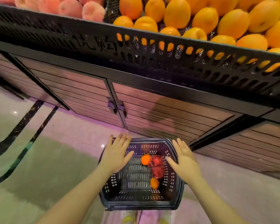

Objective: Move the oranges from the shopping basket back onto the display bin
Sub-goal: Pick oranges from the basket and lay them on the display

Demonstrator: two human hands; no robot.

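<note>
Orange fruit: two oranges [145, 159] lie in the basket [141, 203], toward its right side. The left hand [116, 155] and right hand [183, 159] hover flat above its side rims, fingers spread, holding nothing.

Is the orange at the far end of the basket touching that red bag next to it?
Touching. The head view shows the far orange pressed against the red bag, no basket floor visible between them.

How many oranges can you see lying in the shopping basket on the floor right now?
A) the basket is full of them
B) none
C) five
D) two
D: two oranges lie in the shopping basket, one orange left of a red packet and another orange nearer the person, while the left hand and right hand hover open above.
</note>
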